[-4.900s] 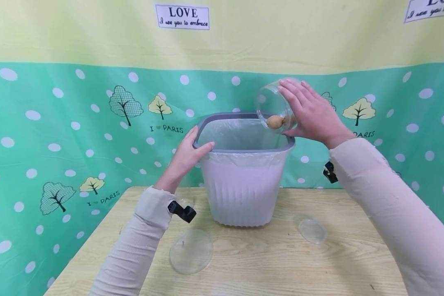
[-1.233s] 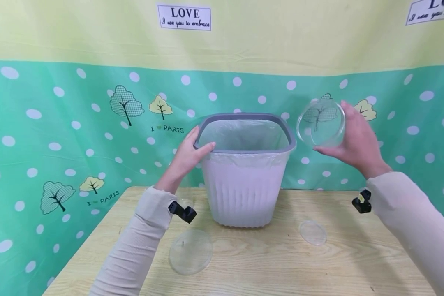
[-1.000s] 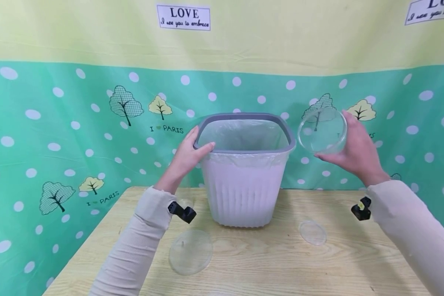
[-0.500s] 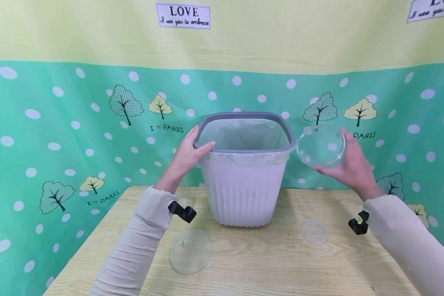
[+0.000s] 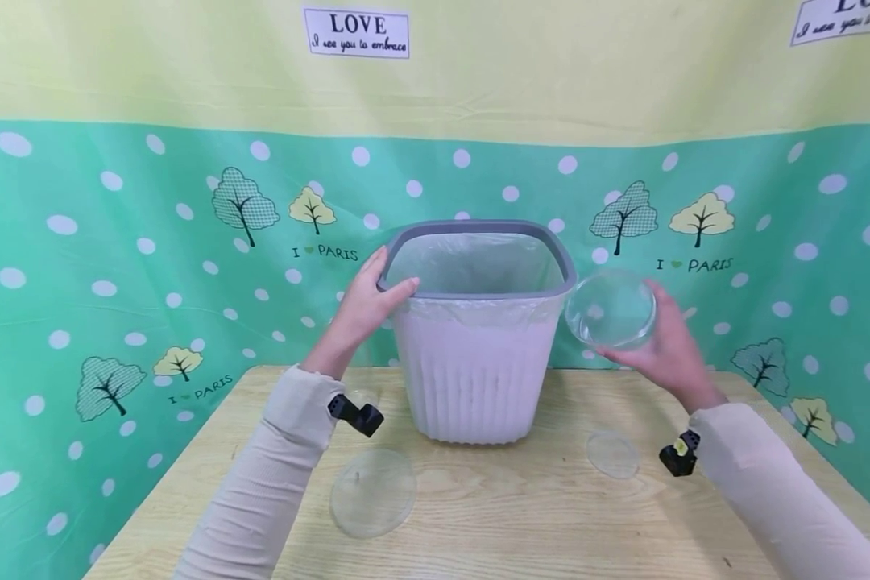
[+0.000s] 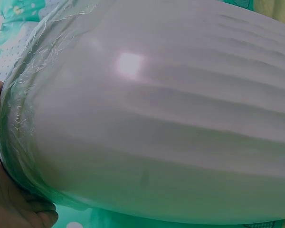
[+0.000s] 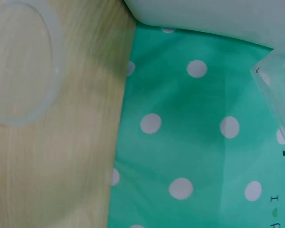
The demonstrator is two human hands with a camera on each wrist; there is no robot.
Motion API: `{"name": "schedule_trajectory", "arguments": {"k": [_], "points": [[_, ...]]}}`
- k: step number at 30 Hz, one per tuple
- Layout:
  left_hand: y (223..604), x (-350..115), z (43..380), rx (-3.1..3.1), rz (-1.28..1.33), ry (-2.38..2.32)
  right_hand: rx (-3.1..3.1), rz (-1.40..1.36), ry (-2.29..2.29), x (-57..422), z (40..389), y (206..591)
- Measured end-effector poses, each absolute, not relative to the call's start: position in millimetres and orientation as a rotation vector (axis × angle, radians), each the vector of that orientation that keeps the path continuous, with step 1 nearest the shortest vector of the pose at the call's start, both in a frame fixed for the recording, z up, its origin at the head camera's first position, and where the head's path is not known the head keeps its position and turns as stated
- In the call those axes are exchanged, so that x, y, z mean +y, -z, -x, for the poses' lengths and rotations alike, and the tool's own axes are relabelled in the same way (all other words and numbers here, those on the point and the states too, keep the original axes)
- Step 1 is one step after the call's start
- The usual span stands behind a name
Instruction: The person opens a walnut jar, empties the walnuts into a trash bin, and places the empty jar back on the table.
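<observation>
A white ribbed trash can [image 5: 474, 366] with a grey rim and a clear liner bag stands on the table. My left hand [image 5: 362, 302] grips its rim at the left, thumb over the front edge; the left wrist view shows these fingers [image 6: 19, 206] at the liner's folded edge. To the right of the can, my right hand [image 5: 670, 346] holds a clear round plastic container [image 5: 612, 310] in the air, mouth tilted toward me, nothing visible inside. Only a corner of the container [image 7: 278, 90] shows in the right wrist view, and the right hand is outside it.
A large clear round lid [image 5: 373, 495] lies on the wooden table [image 5: 493, 515] at front left. A smaller lid [image 5: 612, 453] lies at the right. Something clear [image 5: 365, 399] sits partly hidden behind the left wrist. A polka-dot curtain [image 5: 138, 242] hangs behind.
Brown round pieces seen in the container, tipped over the can, are no longer visible. The right hand has swung right with the container, then lowered it beside the can. The left hand stays put.
</observation>
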State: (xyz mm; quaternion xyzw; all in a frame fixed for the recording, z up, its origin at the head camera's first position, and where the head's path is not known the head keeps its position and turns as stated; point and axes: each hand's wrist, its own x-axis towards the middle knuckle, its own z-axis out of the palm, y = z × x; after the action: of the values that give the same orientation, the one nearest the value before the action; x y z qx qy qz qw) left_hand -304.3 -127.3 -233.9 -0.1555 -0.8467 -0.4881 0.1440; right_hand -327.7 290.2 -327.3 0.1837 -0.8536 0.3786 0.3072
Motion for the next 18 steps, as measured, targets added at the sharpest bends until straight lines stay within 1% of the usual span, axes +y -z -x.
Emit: {"name": "schedule_trajectory", "arguments": {"k": [6,18], "points": [[234,-127,304,-2.44,0.457,1.399,-2.239,-0.51,-1.038,288,329,345],[235,-128,306,-2.439,0.452,1.405,-2.319,-0.449,-1.049,280,331,370]]}}
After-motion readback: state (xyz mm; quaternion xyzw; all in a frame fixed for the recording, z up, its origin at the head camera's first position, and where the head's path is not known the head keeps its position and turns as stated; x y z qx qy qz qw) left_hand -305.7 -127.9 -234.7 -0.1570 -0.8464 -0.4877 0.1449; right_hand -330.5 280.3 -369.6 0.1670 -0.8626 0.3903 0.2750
